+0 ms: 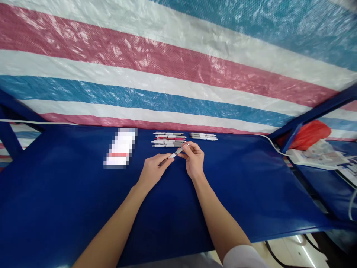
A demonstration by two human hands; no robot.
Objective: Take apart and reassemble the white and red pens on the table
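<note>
Between my two hands a white and grey pen (173,155) is held at a slant above the blue table. My left hand (154,167) is closed on its lower left end, with a dark part showing by the thumb. At the upper right end, the fingers of my right hand (194,159) pinch the grey grip near the tip. Just beyond my hands lies a group of several pens (169,142), white and grey with a red one among them. To the right of that group is a smaller row of white and grey pens (203,136).
A blurred-out white rectangle (121,148) lies left of the pens on the blue table (83,208). A striped plastic sheet (173,89) hangs behind. Blue metal frame bars (320,108) stand at the sides. At right are a red bag (314,134) and a white cable (269,140).
</note>
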